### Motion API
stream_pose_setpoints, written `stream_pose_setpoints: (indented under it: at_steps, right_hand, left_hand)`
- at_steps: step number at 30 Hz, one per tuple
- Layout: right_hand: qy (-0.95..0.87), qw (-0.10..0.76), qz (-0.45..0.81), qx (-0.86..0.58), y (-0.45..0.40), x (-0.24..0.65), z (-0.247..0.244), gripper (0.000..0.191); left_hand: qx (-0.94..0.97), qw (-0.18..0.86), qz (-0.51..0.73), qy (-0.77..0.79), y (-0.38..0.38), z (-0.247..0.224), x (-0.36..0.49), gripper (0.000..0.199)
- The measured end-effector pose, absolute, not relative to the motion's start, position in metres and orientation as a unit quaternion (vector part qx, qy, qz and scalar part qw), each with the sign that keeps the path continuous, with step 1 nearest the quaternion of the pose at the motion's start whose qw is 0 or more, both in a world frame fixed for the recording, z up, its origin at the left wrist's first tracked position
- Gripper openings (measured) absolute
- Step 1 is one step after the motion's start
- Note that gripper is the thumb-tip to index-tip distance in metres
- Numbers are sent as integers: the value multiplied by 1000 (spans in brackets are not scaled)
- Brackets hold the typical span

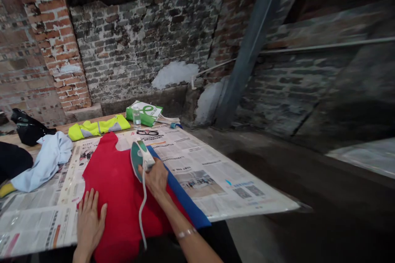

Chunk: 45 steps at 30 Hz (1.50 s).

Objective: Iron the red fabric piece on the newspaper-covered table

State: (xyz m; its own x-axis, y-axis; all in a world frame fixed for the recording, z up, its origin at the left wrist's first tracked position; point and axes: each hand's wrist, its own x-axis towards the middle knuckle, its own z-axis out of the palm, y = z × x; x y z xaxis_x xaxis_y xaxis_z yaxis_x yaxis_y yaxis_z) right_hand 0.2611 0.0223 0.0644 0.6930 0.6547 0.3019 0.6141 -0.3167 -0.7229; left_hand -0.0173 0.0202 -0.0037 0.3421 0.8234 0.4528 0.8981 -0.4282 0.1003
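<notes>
A red garment [114,181] is spread over the newspaper-covered table, its near end hanging over the front edge. My left hand [90,218] lies flat on its left side, fingers stretched out. My right hand [156,176] is wrapped round the handle of a green and white clothes iron [137,158], which is on the upper right part of the red cloth. From the iron a white cord [142,209] runs down towards me. Blue fabric [182,197] shows along the garment's right side.
Behind the garment are black-framed glasses [147,132], a clear bottle [136,118], a green and white bag [146,113] and a yellow reflective vest [98,128]. Light blue cloth [46,162] and a black bag [29,127] lie left. The newspaper-covered table [228,185] has its edge on the right.
</notes>
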Motion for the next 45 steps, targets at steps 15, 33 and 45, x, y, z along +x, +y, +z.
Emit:
stream_pose_setpoints:
  at_steps: [15,33,45]
  right_hand:
    - [-429,448,-4,-784,-66,263,30,59]
    - [-443,375,17,-814,-12,285,51,52]
    - [-456,479,-21,-750,-92,277,27,46]
  left_hand:
    - [-813,97,-229,-527,15,-7,-13,52]
    - [-810,110,-212,-535,9,-3,-13,51]
    - [-807,96,-232,-535,15,-6,-15,52]
